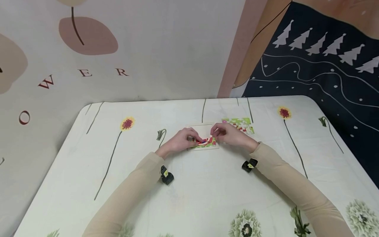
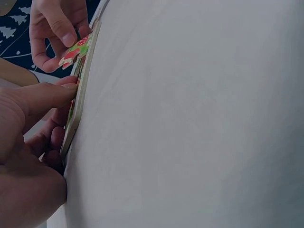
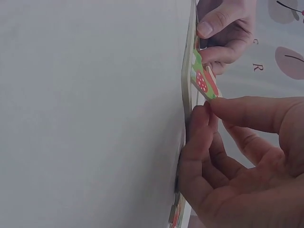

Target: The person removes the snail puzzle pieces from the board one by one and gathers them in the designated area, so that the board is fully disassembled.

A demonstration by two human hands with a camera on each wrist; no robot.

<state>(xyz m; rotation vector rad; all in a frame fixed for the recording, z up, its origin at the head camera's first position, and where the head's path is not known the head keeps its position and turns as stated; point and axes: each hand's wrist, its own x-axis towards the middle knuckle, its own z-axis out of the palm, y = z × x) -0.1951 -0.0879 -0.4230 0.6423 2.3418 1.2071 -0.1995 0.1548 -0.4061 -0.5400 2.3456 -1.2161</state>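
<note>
A small framed puzzle board (image 1: 200, 129) lies flat, with colourful red and green pieces along its near part. My left hand (image 1: 183, 141) holds its left side, thumb (image 2: 66, 92) at the near rim and other fingers bent over the pieces. Between right thumb and fingers, my right hand (image 1: 232, 134) pinches a jigsaw piece (image 3: 203, 80) with a red, white-dotted patch on green. The piece is tilted over the right part of the board, its lower edge close to the rim. Part of the board is hidden under both hands.
Beyond the right hand lies a patch of green and white jigsaw pieces (image 1: 244, 121), partly covered by that hand. A white flower-printed cloth (image 1: 192, 194) covers the table. Printed hangings (image 1: 177, 49) rise behind the far edge. Each wrist carries a small black camera (image 1: 167, 176).
</note>
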